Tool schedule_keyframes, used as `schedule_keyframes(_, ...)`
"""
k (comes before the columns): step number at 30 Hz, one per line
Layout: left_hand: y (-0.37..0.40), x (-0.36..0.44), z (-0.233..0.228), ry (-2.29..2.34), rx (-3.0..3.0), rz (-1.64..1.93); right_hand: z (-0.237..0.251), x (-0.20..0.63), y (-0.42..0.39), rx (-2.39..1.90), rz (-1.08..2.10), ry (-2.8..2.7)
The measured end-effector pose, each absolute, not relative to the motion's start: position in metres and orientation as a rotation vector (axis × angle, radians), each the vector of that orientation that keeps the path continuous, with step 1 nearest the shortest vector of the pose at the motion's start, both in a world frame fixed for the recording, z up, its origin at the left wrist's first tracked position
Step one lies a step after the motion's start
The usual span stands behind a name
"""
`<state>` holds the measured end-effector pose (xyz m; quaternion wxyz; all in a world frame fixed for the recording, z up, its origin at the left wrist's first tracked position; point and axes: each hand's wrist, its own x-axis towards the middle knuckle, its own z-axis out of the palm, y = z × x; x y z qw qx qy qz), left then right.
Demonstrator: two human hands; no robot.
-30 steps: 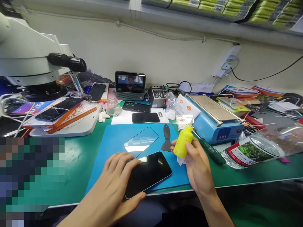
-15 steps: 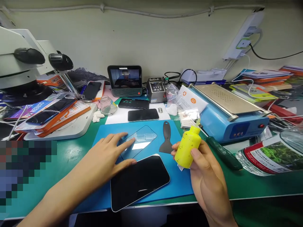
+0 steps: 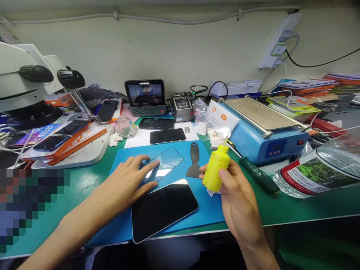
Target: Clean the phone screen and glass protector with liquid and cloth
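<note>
**Yellow bottle held over the blue mat**

Upright in the right hand (image 3: 239,204), the small speckled yellow plastic bottle (image 3: 216,168) has a thin nozzle; fingers and thumb wrap its body, above the blue rubber mat (image 3: 126,225). A white scrap shows beneath it (what it is, I cannot tell). The left hand (image 3: 126,183) lies flat, fingers spread, on one clear glass screen protector (image 3: 165,161). One black-screened phone (image 3: 163,208) lies just beside it, and one black scraper (image 3: 194,161) stands farther back.
</note>
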<state>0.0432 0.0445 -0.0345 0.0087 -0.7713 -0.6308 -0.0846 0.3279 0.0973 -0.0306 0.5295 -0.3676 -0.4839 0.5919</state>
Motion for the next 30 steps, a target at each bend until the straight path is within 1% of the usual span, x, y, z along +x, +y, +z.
schedule_keyframes(6,0.049,0.044,-0.028,-1.826,-2.466,-0.243,-0.031,0.325,0.098,-0.877,1.389,-1.156)
schedule_keyframes(10,0.049,0.041,-0.023,-1.810,-2.501,-0.303,-0.031,0.325,0.096,-0.881,1.382,-1.156)
schedule_keyframes(20,0.041,0.009,-0.025,-1.976,-2.577,-0.544,-0.027,0.323,0.093,-0.816,1.351,-1.222)
schedule_keyframes(25,-0.001,0.030,-0.030,-2.084,-2.320,-0.814,-0.026,0.322,0.093,-0.806,1.301,-1.243)
schedule_keyframes(30,-0.046,0.056,-0.035,-2.192,-2.454,-0.810,-0.029,0.321,0.097,-0.833,1.247,-1.324)
